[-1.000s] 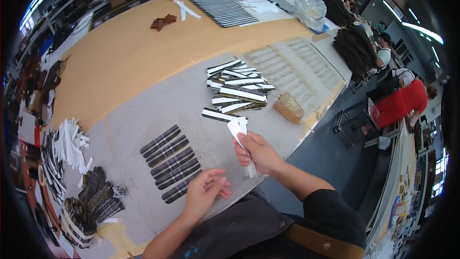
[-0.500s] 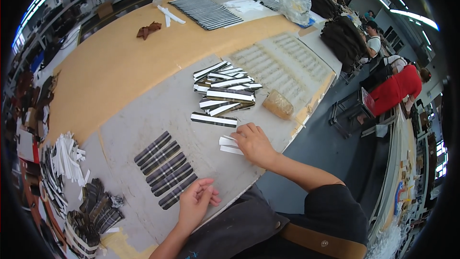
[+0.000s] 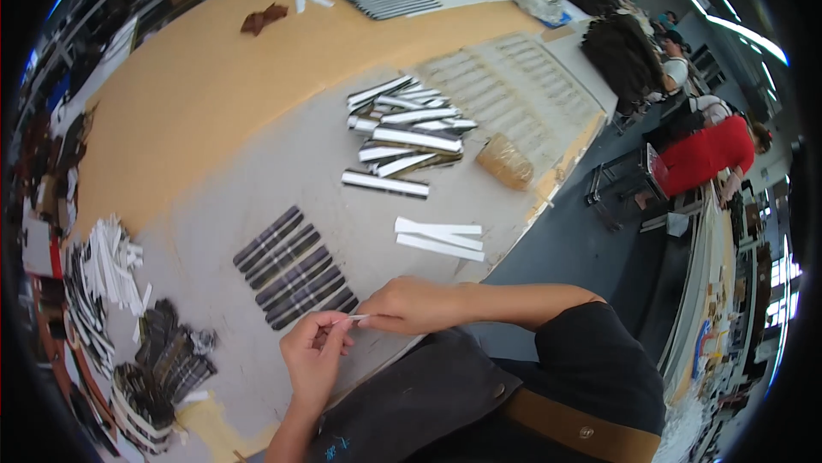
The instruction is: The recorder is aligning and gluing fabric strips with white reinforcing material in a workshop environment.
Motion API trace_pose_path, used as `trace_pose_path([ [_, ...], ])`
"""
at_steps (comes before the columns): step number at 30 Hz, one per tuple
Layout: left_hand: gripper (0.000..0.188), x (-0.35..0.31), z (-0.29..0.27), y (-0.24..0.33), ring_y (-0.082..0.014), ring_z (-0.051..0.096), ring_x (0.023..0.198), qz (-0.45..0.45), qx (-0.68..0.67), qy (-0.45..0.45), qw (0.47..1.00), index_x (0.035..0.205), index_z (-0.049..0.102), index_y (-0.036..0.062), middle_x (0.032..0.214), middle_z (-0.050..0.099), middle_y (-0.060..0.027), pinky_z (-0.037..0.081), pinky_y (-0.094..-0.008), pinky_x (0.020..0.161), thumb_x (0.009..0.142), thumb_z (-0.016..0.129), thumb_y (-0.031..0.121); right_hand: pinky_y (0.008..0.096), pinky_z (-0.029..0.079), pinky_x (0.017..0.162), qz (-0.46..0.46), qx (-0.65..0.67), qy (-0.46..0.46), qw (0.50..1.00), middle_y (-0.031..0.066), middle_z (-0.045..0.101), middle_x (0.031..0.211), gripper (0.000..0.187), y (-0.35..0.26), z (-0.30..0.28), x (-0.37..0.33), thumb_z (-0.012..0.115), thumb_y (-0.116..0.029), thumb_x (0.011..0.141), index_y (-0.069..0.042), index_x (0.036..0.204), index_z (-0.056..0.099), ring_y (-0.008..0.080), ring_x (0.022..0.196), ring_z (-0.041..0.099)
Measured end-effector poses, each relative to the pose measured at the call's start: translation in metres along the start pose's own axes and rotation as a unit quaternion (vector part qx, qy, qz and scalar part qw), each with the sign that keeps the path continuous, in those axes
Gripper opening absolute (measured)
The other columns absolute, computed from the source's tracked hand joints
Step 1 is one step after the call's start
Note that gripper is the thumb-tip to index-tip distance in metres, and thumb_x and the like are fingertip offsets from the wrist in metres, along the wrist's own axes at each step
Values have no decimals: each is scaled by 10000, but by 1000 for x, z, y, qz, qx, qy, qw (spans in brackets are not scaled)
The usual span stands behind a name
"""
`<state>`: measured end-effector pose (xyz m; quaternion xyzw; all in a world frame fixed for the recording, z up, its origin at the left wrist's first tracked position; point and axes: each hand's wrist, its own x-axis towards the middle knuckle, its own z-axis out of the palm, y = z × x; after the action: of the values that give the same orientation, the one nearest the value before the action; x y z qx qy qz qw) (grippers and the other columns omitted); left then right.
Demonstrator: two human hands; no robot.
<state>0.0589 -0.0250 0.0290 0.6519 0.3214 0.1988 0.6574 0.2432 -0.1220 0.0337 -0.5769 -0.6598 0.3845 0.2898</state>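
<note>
While the left hand (image 3: 313, 355) and right hand (image 3: 418, 304) pinch a thin, whitish, flat strip (image 3: 360, 317) between them, near dark plaid fabric strips (image 3: 294, 269), step appears to be two-handed strip handling; next move likely calls for light, even grip.

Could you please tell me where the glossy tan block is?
In the head view, the block lies right of centre on the table, beside the pile of white-and-plaid strips.
</note>
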Motion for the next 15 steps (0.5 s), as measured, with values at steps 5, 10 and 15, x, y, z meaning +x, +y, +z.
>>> trace_pose_path([
  [5,29,-20,-25,-9,-93,591,586,-98,-4,50,994,885,642,-33,759,654,-78,445,-204,494,885,647,-5,373,490,629,56,85,-22,995,172,646,773,202,2,-10,2,621,-222,917,-23,923,654,323,679,625],
  [10,92,-44,-42,-19,-80,587,601,-154,-131,114,973,900,658,-27,736,653,-51,460,-210,517,909,652,64,267,473,574,180,177,15,968,83,660,741,173,11,-8,-3,644,-158,914,8,944,682,129,625,598],
  [15,100,-46,-44,-29,-66,572,574,-160,-16,187,969,884,674,-24,694,644,-37,457,-212,512,893,674,75,207,426,568,270,234,70,931,13,639,729,134,8,6,8,671,-112,898,22,888,676,48,623,537],
])
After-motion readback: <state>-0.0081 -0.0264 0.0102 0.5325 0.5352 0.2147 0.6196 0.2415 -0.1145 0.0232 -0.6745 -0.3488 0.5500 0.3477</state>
